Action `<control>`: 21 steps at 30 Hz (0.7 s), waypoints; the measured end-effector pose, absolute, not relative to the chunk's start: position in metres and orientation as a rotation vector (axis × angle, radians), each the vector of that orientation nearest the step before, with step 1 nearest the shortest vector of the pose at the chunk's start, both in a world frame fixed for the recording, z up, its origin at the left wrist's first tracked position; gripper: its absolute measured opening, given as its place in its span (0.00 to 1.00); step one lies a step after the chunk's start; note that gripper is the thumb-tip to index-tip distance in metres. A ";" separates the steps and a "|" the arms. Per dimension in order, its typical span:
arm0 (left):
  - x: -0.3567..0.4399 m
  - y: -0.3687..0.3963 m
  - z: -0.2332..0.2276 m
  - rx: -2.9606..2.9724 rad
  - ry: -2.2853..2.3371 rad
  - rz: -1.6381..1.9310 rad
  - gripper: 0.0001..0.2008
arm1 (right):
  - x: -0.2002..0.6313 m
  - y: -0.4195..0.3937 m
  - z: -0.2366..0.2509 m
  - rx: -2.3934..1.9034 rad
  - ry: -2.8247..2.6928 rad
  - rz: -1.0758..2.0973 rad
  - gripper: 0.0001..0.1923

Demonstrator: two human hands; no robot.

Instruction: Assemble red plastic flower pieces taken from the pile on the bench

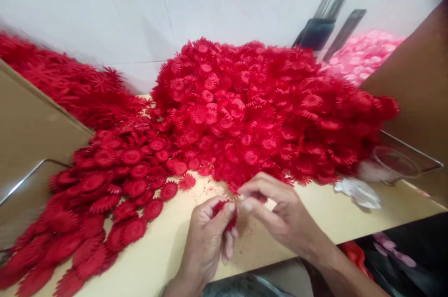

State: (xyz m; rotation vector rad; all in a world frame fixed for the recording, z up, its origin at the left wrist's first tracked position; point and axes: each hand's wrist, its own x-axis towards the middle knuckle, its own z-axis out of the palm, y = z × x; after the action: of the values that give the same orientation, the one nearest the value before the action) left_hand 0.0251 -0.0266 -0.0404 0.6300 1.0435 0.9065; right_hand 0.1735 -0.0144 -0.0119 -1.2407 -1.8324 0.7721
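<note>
Near the table's front edge, my left hand [206, 236] is closed round a small red fringed flower piece [230, 222], pinched between thumb and fingers. Its edge shows past my thumb; the rest is hidden by my fingers. To its right, my right hand [280, 213] is raised beside the piece, thumb and forefinger curved and a little apart, with nothing visible between them. Behind both hands rises a large heap of red fringed flower pieces [245, 115]. To the left, darker red fringed discs [105, 203] lie spread over the pale tabletop [157, 255].
A heap of narrow-petalled red pieces [77, 87] is at the far left, behind a brown board [35, 119]. Another brown board [413, 77] stands at right, near pink pieces [367, 54]. A clear cup [395, 164] and crumpled white plastic [359, 192] lie at right. White tiles back the table.
</note>
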 end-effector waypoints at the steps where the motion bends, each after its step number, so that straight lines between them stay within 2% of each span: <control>1: 0.026 -0.027 -0.041 0.634 1.070 0.913 0.18 | 0.167 -0.017 -0.013 -1.221 -1.801 0.970 0.02; 3: 0.027 -0.027 -0.041 0.628 1.128 0.916 0.19 | 0.160 -0.020 -0.016 -1.183 -1.698 1.233 0.04; 6: 0.026 -0.028 -0.041 0.623 1.176 0.877 0.23 | 0.156 -0.019 -0.019 -1.105 -1.597 1.406 0.08; 10: 0.023 -0.029 -0.042 0.656 1.173 0.861 0.24 | 0.159 -0.015 -0.018 -1.110 -1.654 1.286 0.11; 13: 0.020 -0.028 -0.042 0.630 1.196 0.873 0.25 | 0.171 -0.002 -0.012 -1.252 -1.649 0.892 0.11; 18: 0.018 -0.027 -0.036 0.526 1.046 0.911 0.22 | 0.211 0.038 0.000 -1.505 -1.731 -0.180 0.09; 21: 0.019 -0.026 -0.036 0.526 0.939 0.939 0.20 | 0.227 0.048 -0.002 -1.656 -1.822 -0.537 0.11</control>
State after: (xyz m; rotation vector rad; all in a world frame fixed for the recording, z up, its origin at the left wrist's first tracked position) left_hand 0.0194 -0.0258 -0.0357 0.5262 0.9389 0.9390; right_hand 0.2273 0.0477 -0.0025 -1.6556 -1.8216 -0.5373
